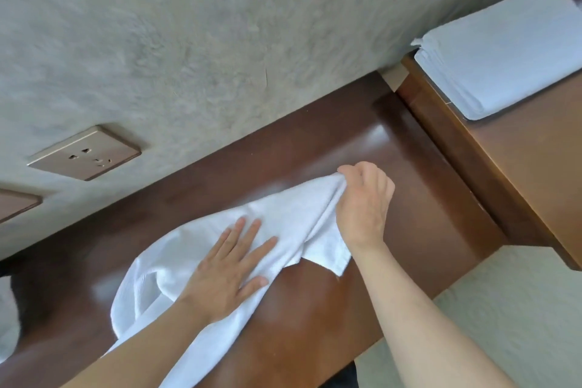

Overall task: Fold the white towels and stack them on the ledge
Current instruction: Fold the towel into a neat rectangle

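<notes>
Dark wood desk (315,142) runs along a grey wall (220,25). White towel (283,214) lies rumpled across it; left hand (226,268) presses it flat with straight fingers, right hand (362,201) pinches its far edge. Folded stack (504,53) sits on the ledge (519,161), well apart to the right.

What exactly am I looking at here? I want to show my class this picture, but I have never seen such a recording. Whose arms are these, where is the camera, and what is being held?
The one picture comes from a camera worn on a person's head, looking down at their two bare hands; there is no machine. The left hand lies flat, pressing a crumpled white cloth towel onto a glossy dark brown wooden surface. The right hand pinches the towel's far edge and lifts it. At upper right, a stack of folded white towels sits on a lighter brown wooden ledge. A bronze wall socket shows at left.
</notes>
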Tool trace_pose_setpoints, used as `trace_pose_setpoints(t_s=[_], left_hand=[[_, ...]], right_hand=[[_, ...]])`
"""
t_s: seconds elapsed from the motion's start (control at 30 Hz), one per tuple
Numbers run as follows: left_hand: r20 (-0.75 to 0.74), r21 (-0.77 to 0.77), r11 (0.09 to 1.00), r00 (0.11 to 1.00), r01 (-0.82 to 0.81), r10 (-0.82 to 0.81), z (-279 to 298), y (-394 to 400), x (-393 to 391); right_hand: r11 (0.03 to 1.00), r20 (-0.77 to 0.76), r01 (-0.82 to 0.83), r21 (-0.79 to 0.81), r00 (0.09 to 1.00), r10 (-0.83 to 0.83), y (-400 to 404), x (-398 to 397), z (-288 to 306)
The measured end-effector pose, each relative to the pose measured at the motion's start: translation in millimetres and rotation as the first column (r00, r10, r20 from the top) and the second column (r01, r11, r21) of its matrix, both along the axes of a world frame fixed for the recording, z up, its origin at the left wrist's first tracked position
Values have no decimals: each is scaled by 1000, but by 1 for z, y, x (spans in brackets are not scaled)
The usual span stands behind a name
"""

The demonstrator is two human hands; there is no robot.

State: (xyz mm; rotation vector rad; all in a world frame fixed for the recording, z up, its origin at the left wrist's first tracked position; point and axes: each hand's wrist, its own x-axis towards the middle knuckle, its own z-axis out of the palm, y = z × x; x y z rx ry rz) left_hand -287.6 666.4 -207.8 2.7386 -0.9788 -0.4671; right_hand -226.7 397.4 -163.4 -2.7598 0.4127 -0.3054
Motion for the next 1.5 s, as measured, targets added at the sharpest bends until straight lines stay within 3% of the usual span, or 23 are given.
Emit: trace_pose_setpoints(t_s=[0.1, 0.2, 0.27, 0.33, 0.43, 0.6, 0.77, 0.87, 0.93, 1.0, 1.1, 1.17, 1.27, 1.37, 1.47, 1.5], left_hand=[[4, -17, 1000, 1000, 26, -26, 0, -3, -7], [-37, -114, 988, 994, -108, 104, 6, -15, -1], [-33, -135, 982, 991, -134, 131, 11, -31, 15], [-41, -130, 983, 992, -127, 122, 15, -51, 36], [-37, -140, 984, 993, -112, 108, 17, -84, 68], [-58, -109, 988, 993, -106, 100, 16, -129, 108], [-86, -29, 989, 985, 145, -147, 9, -148, 112], [-72, -104, 977, 979, 184, -192, 9, -153, 104], [-68, -267, 961, 993, 75, -97, 9, -159, 100], [-79, -395, 907, 989, -146, 125, 7, -171, 106], [-262, -350, 824, 891, -445, 371, 8, -194, 126], [-433, -252, 809, 809, -531, 397, 13, -205, 141], [-515, -83, 872, 770, -483, 377, 22, -218, 159], [-552, 12, 882, 732, -471, 399, 30, -225, 165], [-713, -31, 835, 598, -549, 366, 33, -229, 169], [-793, -18, 809, 501, -588, 346, 35, -229, 171]], right_hand=[[996, 1, 72, 57, 997, -72, -10, 2, 0], [940, -202, 294, 171, 945, -259, -2, -22, -10], [905, -357, 399, 149, 875, -327, 4, -41, -17], [928, -415, 365, 78, 858, -303, 11, -57, -22], [962, -343, 264, 64, 911, -227, 18, -61, -26], [928, -357, 316, 197, 904, -233, -8, -44, -22], [973, -380, 231, -30, 897, -225, -81, -27, -17], [967, -366, 185, -175, 900, -239, -116, -25, -18], [960, -381, 162, -228, 892, -242, -126, -29, -21], [951, -389, 175, -256, 882, -267, -126, -36, -26], [943, -306, 194, -270, 912, -275, -116, -45, -31], [973, -254, 74, -218, 958, -130, -102, -52, -36], [996, -330, -58, -74, 943, 30, -76, -64, -46], [999, -400, -15, -34, 917, 0, -68, -73, -58], [998, -374, 9, -60, 927, -31, -68, -75, -63], [998, -369, 7, -66, 929, -31, -68, -75, -64]])
